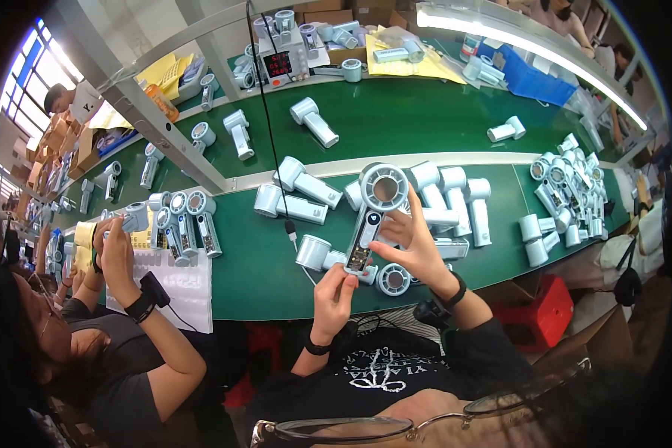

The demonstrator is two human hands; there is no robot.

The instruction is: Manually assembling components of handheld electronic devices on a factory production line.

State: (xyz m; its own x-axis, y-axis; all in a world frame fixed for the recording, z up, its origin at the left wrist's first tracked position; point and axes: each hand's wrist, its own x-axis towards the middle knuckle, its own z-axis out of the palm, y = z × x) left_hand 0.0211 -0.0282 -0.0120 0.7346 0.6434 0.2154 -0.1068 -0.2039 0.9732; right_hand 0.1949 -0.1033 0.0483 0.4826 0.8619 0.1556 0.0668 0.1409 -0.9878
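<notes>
A light blue handheld fan (364, 233) with a round head is held up over the bench in front of me. Its handle is uncovered at the lower end, showing a circuit board. My left hand (333, 295) pinches the bottom end of the handle. My right hand (420, 250) is at the handle's right side, thumb against its front and the other fingers partly spread beside the head. A thin white cable (303, 263) hangs from a black cord and runs down to my left hand; its end is hidden there. Another fan (393, 279) lies just below.
Several more fans (479, 213) lie around my hands on the green bench (254, 287), with a pile (567, 183) at the right. A metal rail (493, 158) crosses behind. A display box (280, 65) and blue bin (530, 75) stand farther back. A co-worker's hand (118, 257) works at left.
</notes>
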